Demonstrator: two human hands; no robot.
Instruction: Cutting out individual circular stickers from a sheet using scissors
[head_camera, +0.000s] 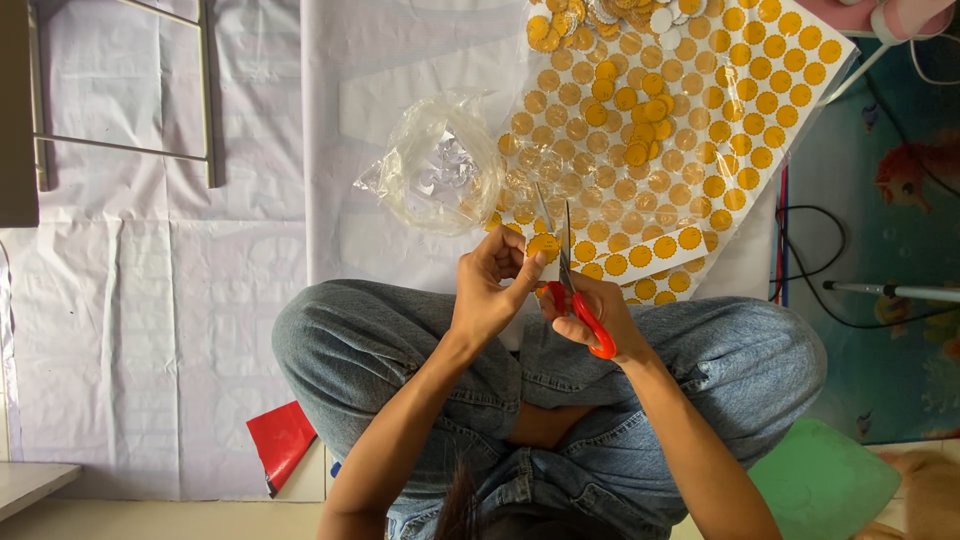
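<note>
I sit cross-legged in blue jeans on a white floor sheet (180, 300). My left hand (490, 285) pinches a small round yellow sticker piece (543, 244) between thumb and fingers. My right hand (600, 310) grips red-handled scissors (577, 300); their blades point up and are open around the sticker's edge. Just beyond my hands lie white sheets of yellow scalloped round stickers (680, 140), with a pile of cut-out yellow rounds (590, 20) at the top.
A crumpled clear plastic bag (440, 165) lies left of the sticker sheets. A red paper piece (282, 440) sits by my left knee, a green sheet (825, 480) by my right. Black cables (810, 260) and a metal frame (120, 145) lie at the sides.
</note>
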